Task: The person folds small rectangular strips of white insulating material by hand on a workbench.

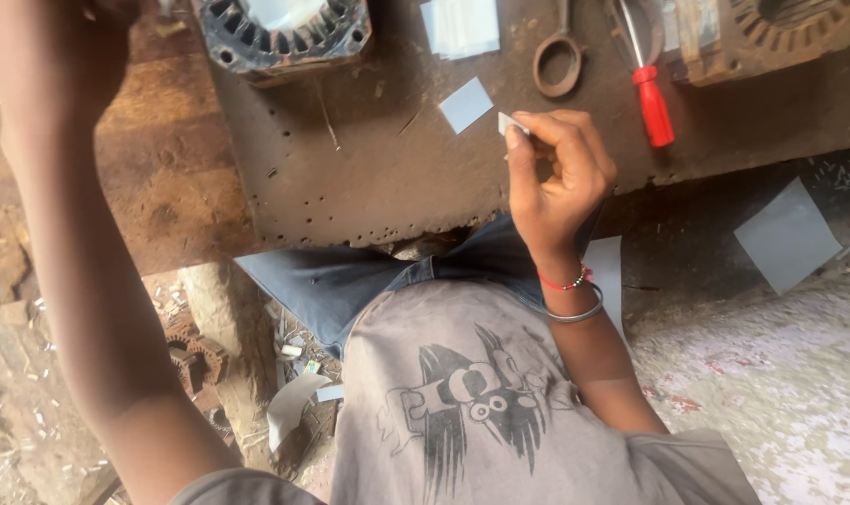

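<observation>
Open bench middle, crowded far edge

The metal plate (369,178) is bare in the middle. At the far edge stand a stator core (285,33), paper slips (461,26), a ring spanner (557,64) and a red screwdriver (651,103).

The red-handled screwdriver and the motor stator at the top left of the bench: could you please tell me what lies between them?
In the head view, between the screwdriver and stator lie stacked pale sheets, one loose grey square and a rusty ring-ended tool.
</observation>
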